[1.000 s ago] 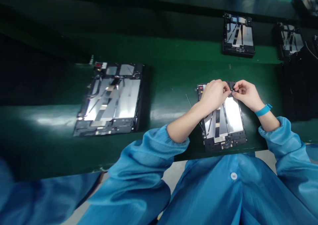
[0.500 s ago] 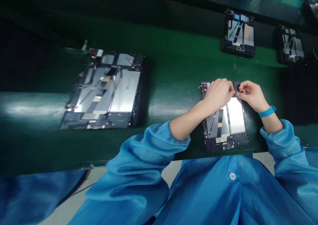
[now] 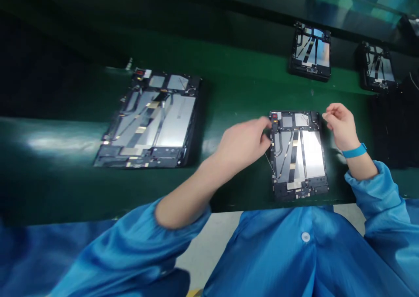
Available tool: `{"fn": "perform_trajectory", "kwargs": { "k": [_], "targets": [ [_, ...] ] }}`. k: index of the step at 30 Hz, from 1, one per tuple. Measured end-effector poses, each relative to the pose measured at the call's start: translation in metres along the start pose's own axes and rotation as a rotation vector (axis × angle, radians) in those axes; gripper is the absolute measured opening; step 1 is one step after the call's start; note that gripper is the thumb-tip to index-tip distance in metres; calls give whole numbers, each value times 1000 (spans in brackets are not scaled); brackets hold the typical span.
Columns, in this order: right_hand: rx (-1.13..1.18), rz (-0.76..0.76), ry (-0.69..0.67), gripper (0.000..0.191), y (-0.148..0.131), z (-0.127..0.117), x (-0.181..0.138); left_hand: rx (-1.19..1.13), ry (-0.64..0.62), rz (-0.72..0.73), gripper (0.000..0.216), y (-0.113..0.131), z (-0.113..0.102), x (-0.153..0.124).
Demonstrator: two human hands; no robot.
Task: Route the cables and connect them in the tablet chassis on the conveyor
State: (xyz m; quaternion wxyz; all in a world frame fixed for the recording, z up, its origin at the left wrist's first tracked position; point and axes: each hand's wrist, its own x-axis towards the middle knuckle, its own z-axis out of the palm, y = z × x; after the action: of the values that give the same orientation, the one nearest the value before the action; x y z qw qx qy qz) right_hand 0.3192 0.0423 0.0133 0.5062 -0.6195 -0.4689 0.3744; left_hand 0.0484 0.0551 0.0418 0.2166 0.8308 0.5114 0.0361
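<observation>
An open tablet (image 3: 299, 153) with its back cover off lies on the green belt (image 3: 229, 100) in front of me, showing silver shielding and flat cables. My left hand (image 3: 244, 142) sits just left of it, its curled fingertips at the tablet's upper left edge, smeared by motion. My right hand (image 3: 340, 124), with a blue wristband (image 3: 354, 150), hovers at the tablet's upper right corner, thumb and fingers pinched together; what they hold, if anything, is too small to see. A thin wire-like tool (image 3: 270, 164) lies along the tablet's left side.
A larger open tablet (image 3: 152, 120) lies on the belt to the left. Two more open units (image 3: 310, 50) (image 3: 376, 67) sit further back at the right. A dark block (image 3: 394, 122) stands at the right edge. My blue-sleeved arms cross the belt's near edge.
Both hands were pinched together over the tablet's top edge. They have parted: my left hand slid to the tablet's left edge, my right drew back to the right corner, and the tablet's top now shows.
</observation>
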Motion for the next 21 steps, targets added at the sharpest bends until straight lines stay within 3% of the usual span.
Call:
{"fn": "perform_trajectory", "kwargs": {
  "k": [1, 3, 5, 7, 10, 13, 15, 17, 19, 21],
  "targets": [
    [1, -13, -26, 14, -6, 4, -5, 41, -89, 35, 31, -10, 3, -11],
    [-71, -23, -244, 17, -20, 19, -20, 108, -138, 130, 22, -22, 10, -32],
    [-194, -23, -553, 22, -34, 40, -39, 137, 20, 225, 22, -24, 16, -47],
    [-329, -67, -763, 19, -42, 58, -55, 107, 235, 338, 25, -18, 17, -57],
    [-470, -196, -844, 14, -45, 69, -67, -39, 411, 487, 22, -5, 16, -63],
    [-469, -271, -876, 16, -43, 60, -63, -283, 491, 377, 45, 0, 24, -63],
    [-453, -300, -917, 17, -41, 51, -56, -501, 443, 177, 66, -1, 36, -63],
    [-463, -356, -918, 16, -39, 45, -50, -736, 260, 14, 76, -4, 48, -64],
    [-474, -446, -887, 15, -36, 46, -45, -940, 50, -63, 77, -5, 58, -65],
    [-480, -540, -867, 14, -32, 51, -40, -1085, -55, -104, 76, -4, 63, -66]
  ]
}}
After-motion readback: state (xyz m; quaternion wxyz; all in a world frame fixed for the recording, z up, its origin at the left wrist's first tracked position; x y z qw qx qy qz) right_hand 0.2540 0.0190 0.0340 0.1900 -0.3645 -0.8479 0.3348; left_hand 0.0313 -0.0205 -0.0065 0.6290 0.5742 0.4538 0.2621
